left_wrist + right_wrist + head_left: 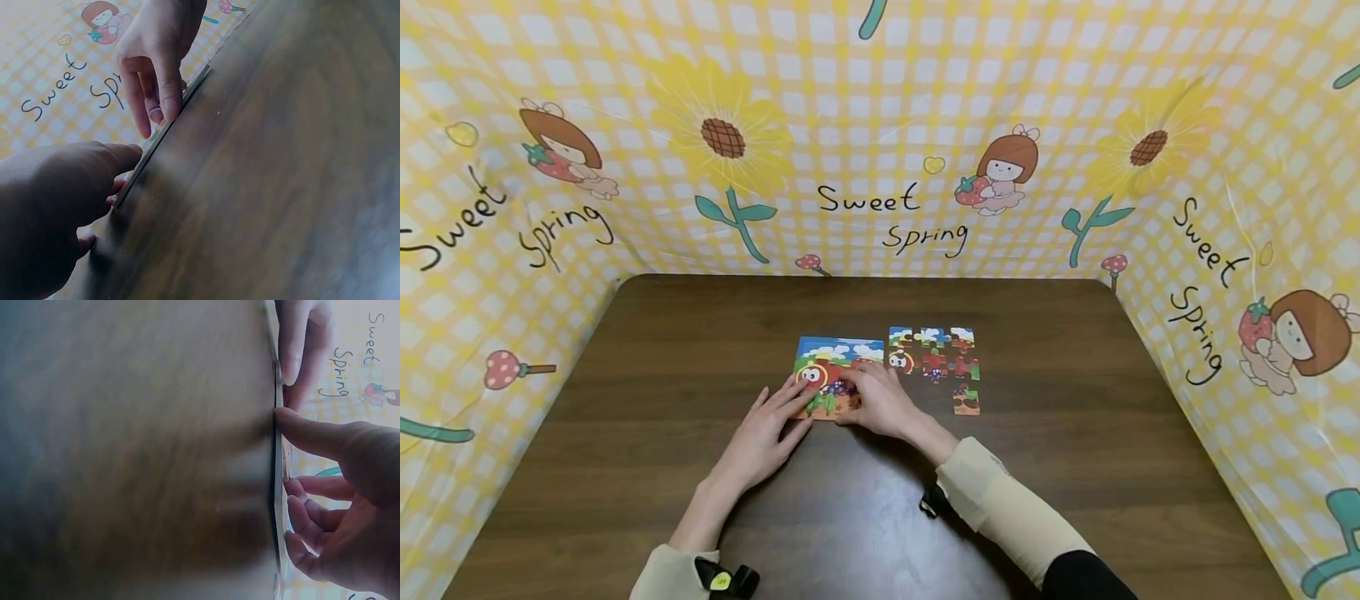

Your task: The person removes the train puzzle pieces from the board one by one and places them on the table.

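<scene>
A jigsaw puzzle board with a cartoon picture of blue sky, clouds and a wide-eyed red figure lies flat on the brown table. The left hand rests at its lower left corner, fingertips on the picture and thumb by the near edge. Over the board's right half, the right hand has its thumb at the near edge and its other fingers bent down onto the picture. In the right wrist view, the right thumb stands apart from the curled fingers. I cannot tell whether a piece is between them.
Right of the board, several loose jigsaw pieces lie in rows, with one piece nearest the front. A yellow checked cloth surrounds the table at the back and sides. A wrist camera strap sits on the left sleeve.
</scene>
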`<state>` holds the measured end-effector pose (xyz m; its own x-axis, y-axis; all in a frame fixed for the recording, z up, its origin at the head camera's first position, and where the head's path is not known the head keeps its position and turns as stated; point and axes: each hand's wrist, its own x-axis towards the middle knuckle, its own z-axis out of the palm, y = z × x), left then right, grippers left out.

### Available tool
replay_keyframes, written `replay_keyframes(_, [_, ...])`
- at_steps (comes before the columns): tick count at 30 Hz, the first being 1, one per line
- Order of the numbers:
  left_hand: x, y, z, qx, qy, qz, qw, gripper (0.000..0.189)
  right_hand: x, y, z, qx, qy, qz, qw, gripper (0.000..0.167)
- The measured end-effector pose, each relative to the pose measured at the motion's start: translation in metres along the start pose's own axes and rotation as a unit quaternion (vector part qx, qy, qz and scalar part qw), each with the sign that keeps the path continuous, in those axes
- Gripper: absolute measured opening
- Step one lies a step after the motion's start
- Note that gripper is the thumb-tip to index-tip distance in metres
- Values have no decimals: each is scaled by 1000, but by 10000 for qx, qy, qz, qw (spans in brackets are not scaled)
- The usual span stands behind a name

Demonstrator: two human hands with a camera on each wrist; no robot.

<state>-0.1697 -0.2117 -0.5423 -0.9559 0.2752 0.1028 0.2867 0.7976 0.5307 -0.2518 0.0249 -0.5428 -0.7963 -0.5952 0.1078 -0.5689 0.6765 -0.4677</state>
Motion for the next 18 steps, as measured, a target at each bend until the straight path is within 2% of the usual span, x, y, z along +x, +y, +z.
replay_keyframes(4, [0,0,0,35,-6,27,10000,58,-1,-2,-2,352,52,26,9994,61])
replay_keyframes(8, [-1,0,2,44,20,66,10000,58,-1,5,9,703,103,52,9975,53])
replay_keyframes(13, [-1,1,2,32,8,72,10000,58,2,16,23,700,182,9,9974,51])
replay_keyframes(18, [-1,0,1,54,22,24,10000,57,4,21,28,890,99,-284,9956,53])
